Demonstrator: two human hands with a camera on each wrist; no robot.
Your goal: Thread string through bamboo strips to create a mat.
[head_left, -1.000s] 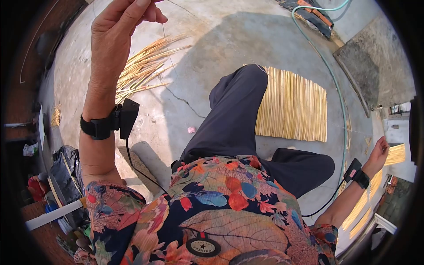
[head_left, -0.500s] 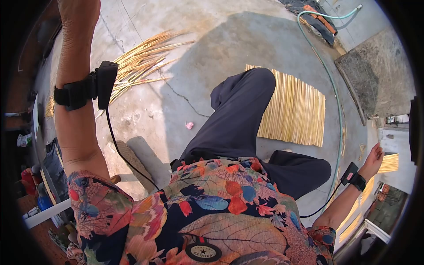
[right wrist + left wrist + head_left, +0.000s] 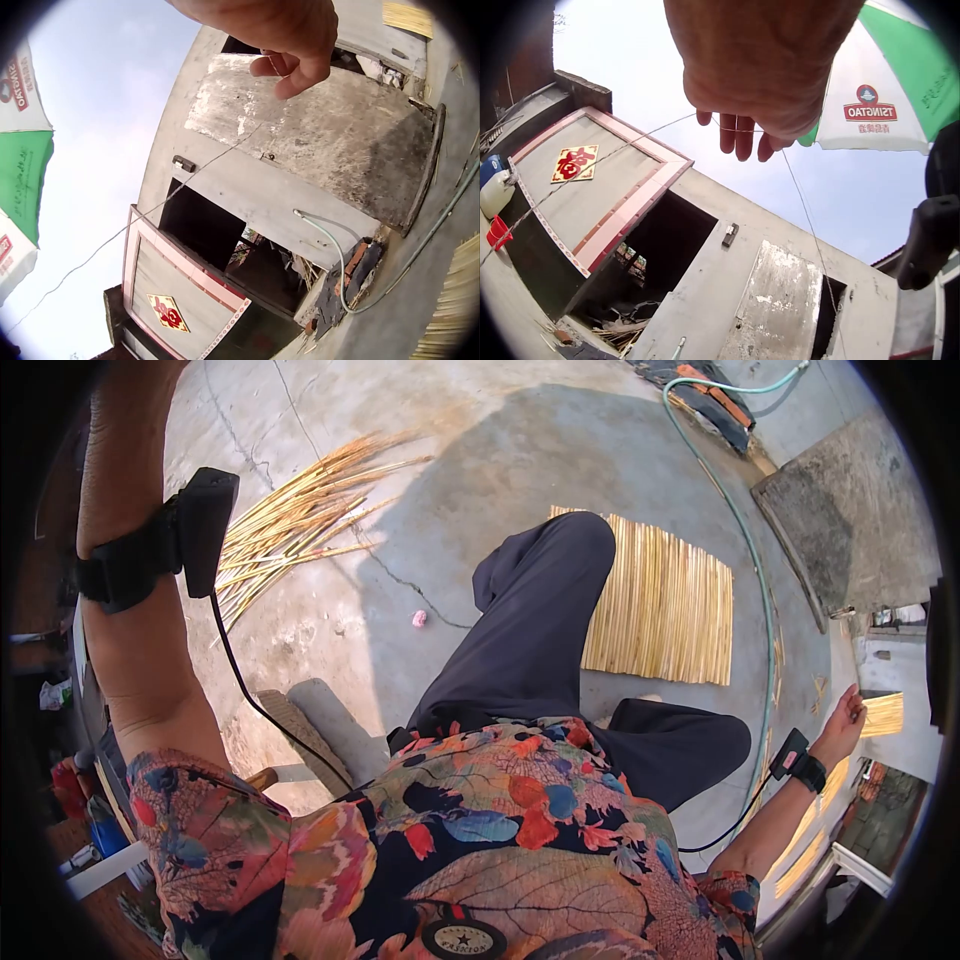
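My left hand (image 3: 757,82) is raised, with its fingers bent over a thin string (image 3: 637,140) in the left wrist view. The string crosses the fingers, and a length of it hangs below. In the head view only the left forearm (image 3: 150,650) shows; the hand is past the top edge. Out to the right, my right hand (image 3: 842,725) pinches string between thumb and fingers, as the right wrist view also shows. A mat of pale straight stalks (image 3: 665,600) lies on the ground, partly behind the bent knee (image 3: 585,540).
A loose bundle of stalks (image 3: 310,510) is spread on the concrete at left. A green hose (image 3: 745,530) runs along the right side, by a weathered board (image 3: 850,510). A small pink lump (image 3: 419,618) lies near the leg. More stalks (image 3: 883,714) lie far right.
My left arm has swung outward to the left and up, taking the hand out of the head view. The right hand has dipped slightly and otherwise stays at the right.
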